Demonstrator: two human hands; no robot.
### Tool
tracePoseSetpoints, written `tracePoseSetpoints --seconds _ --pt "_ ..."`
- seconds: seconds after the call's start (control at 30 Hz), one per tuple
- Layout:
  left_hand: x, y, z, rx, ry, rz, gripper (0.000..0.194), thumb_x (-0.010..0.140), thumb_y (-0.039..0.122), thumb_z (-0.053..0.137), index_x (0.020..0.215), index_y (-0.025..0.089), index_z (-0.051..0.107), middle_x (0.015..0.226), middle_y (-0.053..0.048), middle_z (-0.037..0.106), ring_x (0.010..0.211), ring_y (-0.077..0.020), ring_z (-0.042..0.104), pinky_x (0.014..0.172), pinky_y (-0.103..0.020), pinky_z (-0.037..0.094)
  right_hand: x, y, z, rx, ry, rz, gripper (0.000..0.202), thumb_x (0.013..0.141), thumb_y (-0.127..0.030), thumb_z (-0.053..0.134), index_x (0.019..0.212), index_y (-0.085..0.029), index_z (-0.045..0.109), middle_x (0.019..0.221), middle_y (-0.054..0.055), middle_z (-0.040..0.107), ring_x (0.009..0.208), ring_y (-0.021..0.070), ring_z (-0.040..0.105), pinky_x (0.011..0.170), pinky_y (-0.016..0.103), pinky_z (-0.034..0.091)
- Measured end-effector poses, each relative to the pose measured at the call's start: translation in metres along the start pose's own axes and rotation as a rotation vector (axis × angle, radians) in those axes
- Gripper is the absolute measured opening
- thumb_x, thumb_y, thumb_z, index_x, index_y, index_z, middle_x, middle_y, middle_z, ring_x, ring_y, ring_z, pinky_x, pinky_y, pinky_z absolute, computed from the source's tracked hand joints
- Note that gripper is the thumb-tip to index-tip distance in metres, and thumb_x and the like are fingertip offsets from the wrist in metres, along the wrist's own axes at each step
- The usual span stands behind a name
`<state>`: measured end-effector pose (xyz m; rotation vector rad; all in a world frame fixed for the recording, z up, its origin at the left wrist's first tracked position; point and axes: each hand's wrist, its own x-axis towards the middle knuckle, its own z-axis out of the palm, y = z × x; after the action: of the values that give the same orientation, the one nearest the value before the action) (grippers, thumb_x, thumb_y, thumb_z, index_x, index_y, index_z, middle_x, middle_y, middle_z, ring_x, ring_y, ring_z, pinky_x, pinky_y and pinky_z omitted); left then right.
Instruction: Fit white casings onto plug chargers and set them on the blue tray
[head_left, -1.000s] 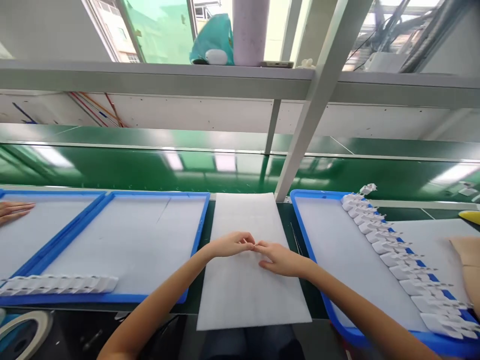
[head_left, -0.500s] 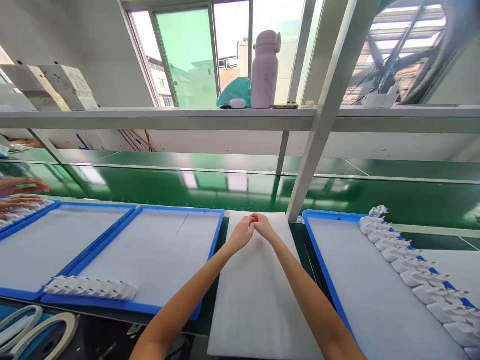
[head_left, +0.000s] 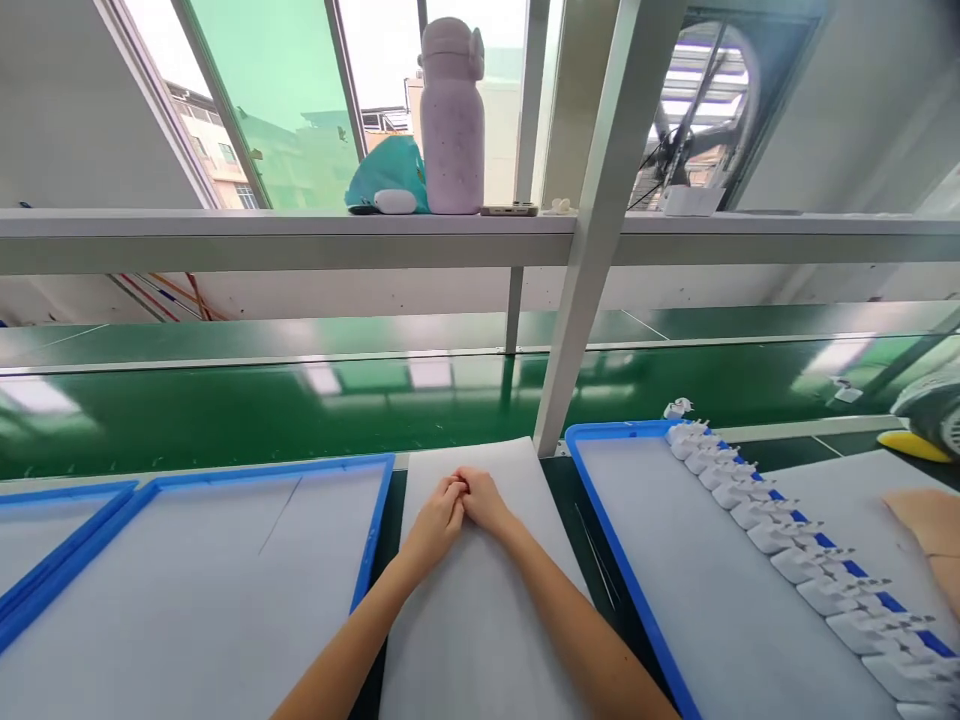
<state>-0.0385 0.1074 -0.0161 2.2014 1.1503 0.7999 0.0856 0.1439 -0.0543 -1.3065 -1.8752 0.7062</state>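
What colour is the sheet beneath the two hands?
Plain white, greyer where shaded; the sheet shows best in the head view.

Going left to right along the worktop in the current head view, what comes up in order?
Cut-off left tray, blue-rimmed tray beside it, left hand, right hand, right-side tray, row of white parts along its right edge.

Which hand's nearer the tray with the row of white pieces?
Right. Both are left of the tray: the right hand on the side facing it, the left hand farther away.
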Motion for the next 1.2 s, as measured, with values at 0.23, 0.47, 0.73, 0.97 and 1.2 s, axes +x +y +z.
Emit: tracePoseSetpoints --seconds 0.23,0.47,0.73,0.97,1.2 --pt "0.002 -0.005 0.005 0.138 -0.037 0.022 0.03 0.079 0.006 0.034 0.102 0.017 0.051 0.115 -0.01 0.048 0.104 -0.022 0.054 0.089 -0.038 0.047 0.0 0.002 -0.002 -0.014 -0.025 0.005 0.018 0.091 -0.029 0.054 0.087 -0.013 0.06 0.085 0.002 0.06 0.079 0.0141 0.058 0.074 0.032 0.048" --pt "0.002 -0.002 0.007 0.189 -0.055 0.05 0.041 0.071 0.002 0.037 0.107 0.017 0.05 0.119 -0.011 0.046 0.11 -0.0248 0.051 0.094 -0.042 0.045 -0.001 0.002 -0.005 -0.029 -0.029 -0.005 0.016 0.091 -0.028 0.053 0.089 -0.013 0.059 0.087 0.002 0.06 0.08 0.0142 0.058 0.074 0.032 0.047" --pt "0.004 -0.004 0.011 0.214 -0.058 0.071 0.039 0.075 0.004 0.038 0.11 0.016 0.048 0.117 -0.012 0.048 0.108 -0.0253 0.051 0.092 -0.042 0.046 -0.003 0.0 -0.009 -0.041 -0.02 -0.016 0.015 0.091 -0.027 0.054 0.088 -0.013 0.059 0.086 0.002 0.06 0.079 0.0142 0.058 0.074 0.032 0.047" --pt "0.002 -0.006 0.012 0.236 -0.064 0.074 0.036 0.077 0.006 0.039 0.111 0.016 0.048 0.118 -0.012 0.046 0.108 -0.0256 0.051 0.091 -0.042 0.046 -0.003 0.0 -0.01 -0.036 -0.022 -0.016 0.012 0.089 -0.024 0.054 0.087 -0.013 0.059 0.085 0.002 0.06 0.078 0.0138 0.057 0.073 0.03 0.046" --pt "0.002 -0.002 0.013 0.25 -0.061 0.088 0.031 0.08 0.006 0.039 0.108 0.017 0.048 0.118 -0.011 0.046 0.109 -0.0254 0.05 0.094 -0.043 0.045 -0.004 0.003 -0.009 -0.032 -0.011 -0.023 0.007 0.087 -0.018 0.054 0.086 -0.013 0.059 0.085 0.001 0.061 0.078 0.0139 0.056 0.073 0.03 0.045"
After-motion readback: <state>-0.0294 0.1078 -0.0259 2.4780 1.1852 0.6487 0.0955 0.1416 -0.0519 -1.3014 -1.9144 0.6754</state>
